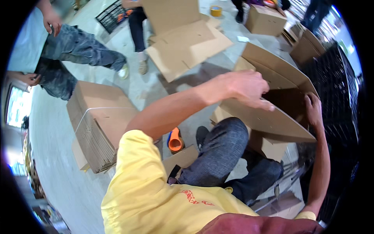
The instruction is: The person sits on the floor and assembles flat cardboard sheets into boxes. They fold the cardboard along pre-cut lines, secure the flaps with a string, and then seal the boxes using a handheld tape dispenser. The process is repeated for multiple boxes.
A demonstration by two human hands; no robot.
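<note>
An upright brown cardboard box [269,119] with raised flaps stands in front of my bent knees, its inside dark and partly shaded. My left hand [249,89] is over its near flap, fingers bent with a gap between thumb and forefinger. Over the box's right edge curl the fingers of my right hand [313,111], gripping the board. An orange and blue tape dispenser [174,135] rests on the floor to the left of my knee, beside a loose cardboard piece [180,159].
Strapped flat cartons [103,117] form a bundle on the left. Black plastic crates [338,89] are stacked close on the right. Opened cardboard [187,48] lies ahead, with a yellow tape roll [216,11] beyond. A person [74,50] stands at left; others are farther back.
</note>
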